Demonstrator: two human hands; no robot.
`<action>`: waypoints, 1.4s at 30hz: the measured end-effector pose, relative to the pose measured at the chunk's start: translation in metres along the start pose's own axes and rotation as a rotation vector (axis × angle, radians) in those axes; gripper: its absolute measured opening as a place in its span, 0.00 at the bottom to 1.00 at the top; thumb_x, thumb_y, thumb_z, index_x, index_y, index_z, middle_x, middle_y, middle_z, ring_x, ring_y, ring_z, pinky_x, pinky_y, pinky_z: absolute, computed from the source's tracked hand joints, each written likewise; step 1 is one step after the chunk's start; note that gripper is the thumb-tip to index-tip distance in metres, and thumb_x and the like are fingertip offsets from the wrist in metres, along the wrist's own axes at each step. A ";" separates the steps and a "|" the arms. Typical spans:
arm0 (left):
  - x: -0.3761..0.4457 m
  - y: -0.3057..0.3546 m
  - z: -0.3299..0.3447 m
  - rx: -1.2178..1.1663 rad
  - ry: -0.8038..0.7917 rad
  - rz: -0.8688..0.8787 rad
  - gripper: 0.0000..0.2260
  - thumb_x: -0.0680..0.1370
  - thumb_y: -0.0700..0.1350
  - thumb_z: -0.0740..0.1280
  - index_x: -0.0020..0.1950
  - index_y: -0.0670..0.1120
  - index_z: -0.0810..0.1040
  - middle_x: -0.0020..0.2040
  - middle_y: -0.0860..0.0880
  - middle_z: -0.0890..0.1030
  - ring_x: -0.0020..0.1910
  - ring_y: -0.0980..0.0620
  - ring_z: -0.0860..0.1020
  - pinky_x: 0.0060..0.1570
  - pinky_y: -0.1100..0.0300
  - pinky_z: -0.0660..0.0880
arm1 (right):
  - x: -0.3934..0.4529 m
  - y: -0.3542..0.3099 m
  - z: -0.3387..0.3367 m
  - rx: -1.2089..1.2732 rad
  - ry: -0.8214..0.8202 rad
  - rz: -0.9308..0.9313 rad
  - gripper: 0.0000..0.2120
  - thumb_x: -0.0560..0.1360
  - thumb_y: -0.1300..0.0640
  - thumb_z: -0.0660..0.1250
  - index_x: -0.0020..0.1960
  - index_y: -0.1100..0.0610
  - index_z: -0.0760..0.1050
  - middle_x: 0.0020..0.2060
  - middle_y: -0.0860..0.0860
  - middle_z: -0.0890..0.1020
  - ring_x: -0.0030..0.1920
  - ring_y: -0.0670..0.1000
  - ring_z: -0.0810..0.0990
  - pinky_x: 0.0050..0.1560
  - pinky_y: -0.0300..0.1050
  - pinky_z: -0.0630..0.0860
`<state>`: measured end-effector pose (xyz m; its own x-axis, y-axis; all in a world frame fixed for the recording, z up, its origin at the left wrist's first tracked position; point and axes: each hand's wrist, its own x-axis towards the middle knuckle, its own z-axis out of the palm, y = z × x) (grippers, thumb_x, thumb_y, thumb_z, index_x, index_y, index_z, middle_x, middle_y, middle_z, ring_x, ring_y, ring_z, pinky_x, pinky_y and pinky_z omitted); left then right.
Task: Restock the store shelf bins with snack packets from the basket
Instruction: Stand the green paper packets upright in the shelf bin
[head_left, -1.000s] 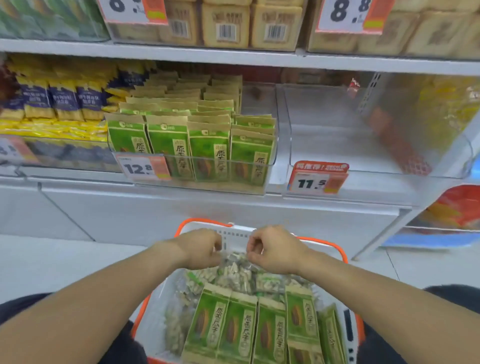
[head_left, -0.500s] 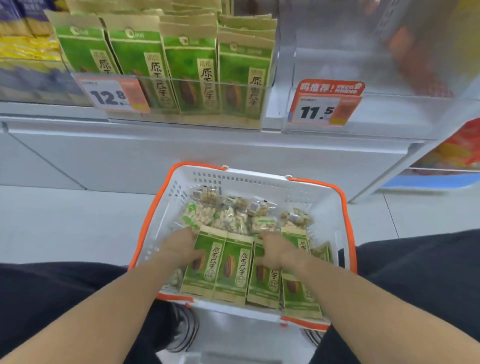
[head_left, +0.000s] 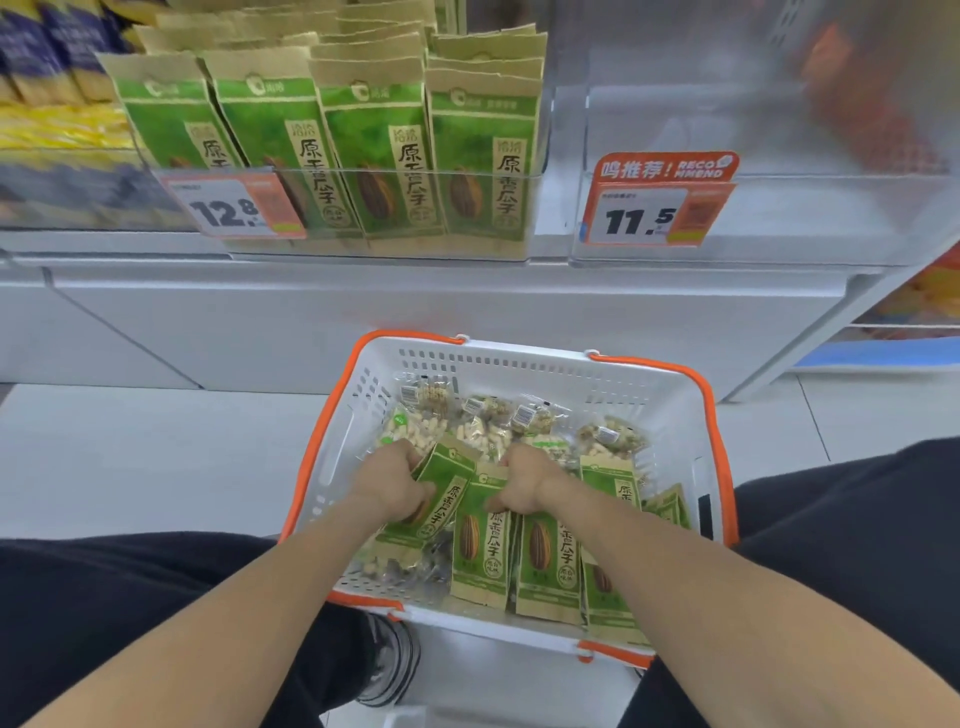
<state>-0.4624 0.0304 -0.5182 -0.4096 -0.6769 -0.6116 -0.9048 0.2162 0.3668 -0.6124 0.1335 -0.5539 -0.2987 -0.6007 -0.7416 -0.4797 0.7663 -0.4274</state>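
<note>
Left hand (head_left: 390, 482) grips a tilted green packet (head_left: 435, 506); right hand (head_left: 525, 479) grips another packet (head_left: 483, 540), fingertips hidden.

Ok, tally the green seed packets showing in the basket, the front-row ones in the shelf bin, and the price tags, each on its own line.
Basket green packets: 5
Shelf bin front-row packets: 4
Price tags: 2
Total: 11

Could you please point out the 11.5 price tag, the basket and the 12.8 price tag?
11.5 price tag (head_left: 641, 218): head view, on its white number panel.
Basket (head_left: 540, 364): head view, on its far white wall.
12.8 price tag (head_left: 223, 210): head view, on its printed number.
</note>
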 end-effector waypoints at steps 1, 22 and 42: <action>0.000 0.001 -0.006 -0.026 0.002 0.007 0.10 0.76 0.44 0.73 0.46 0.47 0.71 0.48 0.46 0.81 0.48 0.47 0.79 0.50 0.54 0.77 | -0.001 -0.004 -0.002 -0.016 -0.011 -0.003 0.25 0.73 0.54 0.75 0.64 0.62 0.72 0.51 0.53 0.78 0.55 0.55 0.78 0.53 0.42 0.76; -0.059 0.088 -0.191 -0.537 -0.300 0.668 0.17 0.80 0.39 0.67 0.68 0.49 0.74 0.59 0.44 0.83 0.59 0.40 0.81 0.64 0.37 0.72 | -0.170 -0.088 -0.212 0.391 0.342 -0.633 0.09 0.72 0.66 0.75 0.50 0.64 0.79 0.43 0.57 0.87 0.45 0.54 0.86 0.47 0.49 0.83; -0.073 0.130 -0.178 -0.794 -0.203 0.785 0.20 0.73 0.41 0.72 0.64 0.42 0.75 0.55 0.44 0.85 0.54 0.46 0.84 0.52 0.55 0.81 | -0.178 -0.093 -0.209 0.128 0.905 -0.831 0.20 0.64 0.48 0.82 0.52 0.39 0.78 0.48 0.42 0.78 0.48 0.45 0.80 0.48 0.46 0.79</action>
<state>-0.5293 -0.0169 -0.3013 -0.9079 -0.4087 -0.0929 -0.0902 -0.0258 0.9956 -0.6873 0.1214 -0.2741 -0.4293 -0.8184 0.3819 -0.7278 0.0631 -0.6829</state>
